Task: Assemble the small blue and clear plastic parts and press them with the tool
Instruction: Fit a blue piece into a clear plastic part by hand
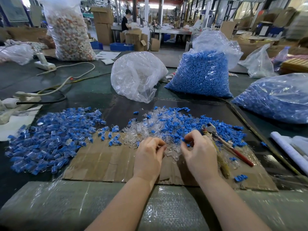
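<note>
— What's in the bags?

— I see one bag (202, 75) full of blue bits; one clear bag (136, 75) holds see-through bits.

— And the hands?

— My left hand (148, 155) pinches a clear piece (164, 146); my right hand (198, 152) pinches a blue piece (183, 140) over the mixed pile (166, 124); the tool (223, 142) lies just beside my right hand.

Left hand (148, 154) fingers curled, pinching; right hand (198, 150) likewise.
</note>
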Demonstrator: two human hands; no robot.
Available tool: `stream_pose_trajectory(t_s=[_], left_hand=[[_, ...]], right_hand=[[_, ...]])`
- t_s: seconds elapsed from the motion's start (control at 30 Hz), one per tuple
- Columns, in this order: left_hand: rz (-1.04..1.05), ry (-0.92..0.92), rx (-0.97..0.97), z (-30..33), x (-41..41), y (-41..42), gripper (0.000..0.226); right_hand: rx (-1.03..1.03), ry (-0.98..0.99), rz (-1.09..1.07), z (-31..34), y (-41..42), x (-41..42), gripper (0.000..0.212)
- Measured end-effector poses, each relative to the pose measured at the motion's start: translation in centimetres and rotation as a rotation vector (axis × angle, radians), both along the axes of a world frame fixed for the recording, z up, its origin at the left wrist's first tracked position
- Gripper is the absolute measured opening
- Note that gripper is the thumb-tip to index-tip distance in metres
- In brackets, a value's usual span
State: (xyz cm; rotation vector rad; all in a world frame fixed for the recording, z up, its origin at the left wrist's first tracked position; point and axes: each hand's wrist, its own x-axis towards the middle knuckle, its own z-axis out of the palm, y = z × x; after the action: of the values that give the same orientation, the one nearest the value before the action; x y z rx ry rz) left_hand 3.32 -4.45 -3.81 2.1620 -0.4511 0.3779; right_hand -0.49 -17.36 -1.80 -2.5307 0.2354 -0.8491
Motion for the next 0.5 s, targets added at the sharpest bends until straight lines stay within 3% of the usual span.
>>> stream_pose_trajectory(t_s=[0.1,0.2,0.37,0.5], left_hand=[[-0.011,0.065,-0.094,0.1,-0.1,0.1,0.013],[-0.020,-0.017,-0.036,0.2,-0.1,0.0,0.027],[-0.048,-0.003,-0.070,0.5,-0.1,0.0,0.021],[-0.061,0.031,-0.112,0.3,-0.2,0.0,0.015]], right_hand=[[-0.006,-0.040,0.035,-0.9,0.6,-0.3,0.009],[0.022,-0.086,0.066,-1.6,0.6,-0.3,0.011],[0.042,-0.132,0.077,-2.0,0.7,-0.5,0.019],[0.075,-0.157,0.080,-2.0,0.7,-0.8,0.009]])
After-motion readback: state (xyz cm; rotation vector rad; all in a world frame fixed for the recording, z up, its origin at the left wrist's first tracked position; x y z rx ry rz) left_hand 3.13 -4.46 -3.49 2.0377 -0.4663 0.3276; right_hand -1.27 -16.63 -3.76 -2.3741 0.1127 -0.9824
